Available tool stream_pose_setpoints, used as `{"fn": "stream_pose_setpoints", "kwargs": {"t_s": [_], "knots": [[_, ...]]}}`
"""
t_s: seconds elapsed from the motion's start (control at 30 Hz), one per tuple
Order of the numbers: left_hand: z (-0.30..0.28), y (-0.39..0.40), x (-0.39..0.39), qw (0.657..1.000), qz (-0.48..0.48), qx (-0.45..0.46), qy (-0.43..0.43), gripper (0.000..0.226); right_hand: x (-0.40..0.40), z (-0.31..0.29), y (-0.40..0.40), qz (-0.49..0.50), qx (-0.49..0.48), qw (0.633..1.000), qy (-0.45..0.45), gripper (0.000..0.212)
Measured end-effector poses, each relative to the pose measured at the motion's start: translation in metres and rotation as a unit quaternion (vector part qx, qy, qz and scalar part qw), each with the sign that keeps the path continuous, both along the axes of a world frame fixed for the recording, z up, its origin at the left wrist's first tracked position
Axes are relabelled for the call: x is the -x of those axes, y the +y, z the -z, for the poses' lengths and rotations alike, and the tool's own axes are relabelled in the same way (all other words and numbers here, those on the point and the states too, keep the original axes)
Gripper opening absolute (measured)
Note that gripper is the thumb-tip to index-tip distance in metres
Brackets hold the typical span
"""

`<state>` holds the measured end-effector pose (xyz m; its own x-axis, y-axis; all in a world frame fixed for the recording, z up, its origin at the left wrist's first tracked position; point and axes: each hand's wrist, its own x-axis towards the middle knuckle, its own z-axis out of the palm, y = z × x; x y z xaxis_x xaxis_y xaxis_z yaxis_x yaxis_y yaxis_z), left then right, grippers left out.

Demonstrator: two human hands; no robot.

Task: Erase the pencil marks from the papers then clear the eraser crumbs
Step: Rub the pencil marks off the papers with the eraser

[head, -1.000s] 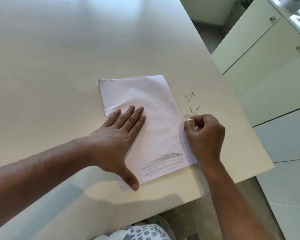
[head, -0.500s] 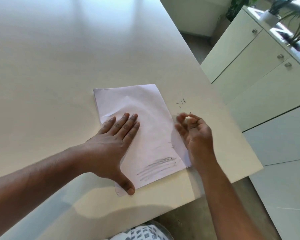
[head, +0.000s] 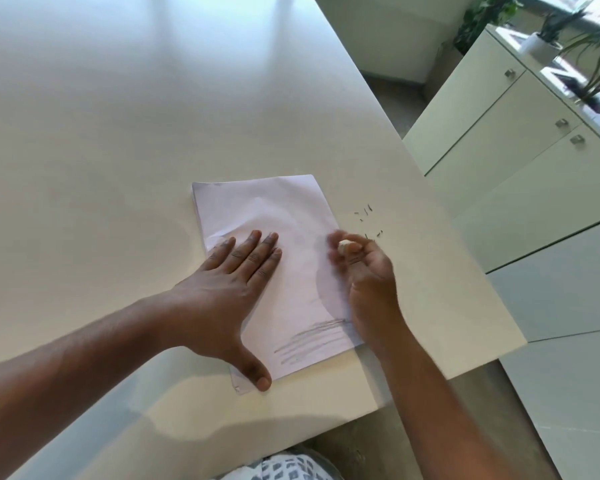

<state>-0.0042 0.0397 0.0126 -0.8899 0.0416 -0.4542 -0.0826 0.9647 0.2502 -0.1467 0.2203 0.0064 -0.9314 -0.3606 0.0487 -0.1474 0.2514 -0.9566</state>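
Low in the frame I see pencil marks on the papers at centre, my left hand flat and spread on them, my right hand pinching an eraser at their right edge, crumbs beyond on the table.

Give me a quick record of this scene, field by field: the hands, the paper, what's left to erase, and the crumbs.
left hand: flat on the papers, fingers spread
right hand: pinches the eraser over the paper's right edge, blurred
pencil marks: grey strokes near the near edge
eraser crumbs: dark bits on the table, right of the paper
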Motion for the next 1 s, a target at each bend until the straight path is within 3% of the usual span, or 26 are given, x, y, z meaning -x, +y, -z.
{"fn": "stream_pose_setpoints", "kwargs": {"t_s": [0.07,0.13,0.33,0.47,0.53,0.63,0.67,0.83,1.0], "knots": [[0.001,0.0,-0.001,1.0,0.0,0.002,0.004,0.173,0.013,0.003,0.008,0.093,-0.007,0.994,0.062,0.019],[0.002,0.0,-0.001,1.0,-0.001,0.004,0.006,0.173,0.02,0.002,0.015,0.129,0.001,0.986,0.102,0.011],[0.004,-0.001,-0.001,1.0,-0.002,0.001,0.006,0.173,-0.014,0.015,0.013,-0.034,-0.126,0.97,0.207,0.01],[0.004,0.0,0.0,1.0,0.002,0.005,0.011,0.173,0.001,0.007,0.012,0.026,-0.114,0.966,0.231,0.007],[0.004,0.0,0.0,1.0,0.002,0.007,0.012,0.172,-0.005,-0.001,0.012,-0.004,-0.086,0.979,0.185,0.007],[0.004,-0.001,0.0,1.0,0.006,0.004,0.013,0.17,-0.028,-0.001,0.005,-0.092,0.005,0.992,-0.083,0.009],[0.005,-0.002,0.0,1.0,0.007,0.0,0.019,0.168,-0.03,0.002,0.005,-0.086,0.025,0.989,-0.118,0.009],[0.011,-0.006,-0.014,0.997,0.002,0.003,0.077,0.151,-0.028,0.007,0.009,-0.056,0.029,0.995,-0.079,0.009],[0.016,-0.003,-0.036,0.991,-0.047,0.013,0.127,0.147,-0.035,0.016,0.008,-0.069,-0.044,0.996,0.036,0.014]]}}
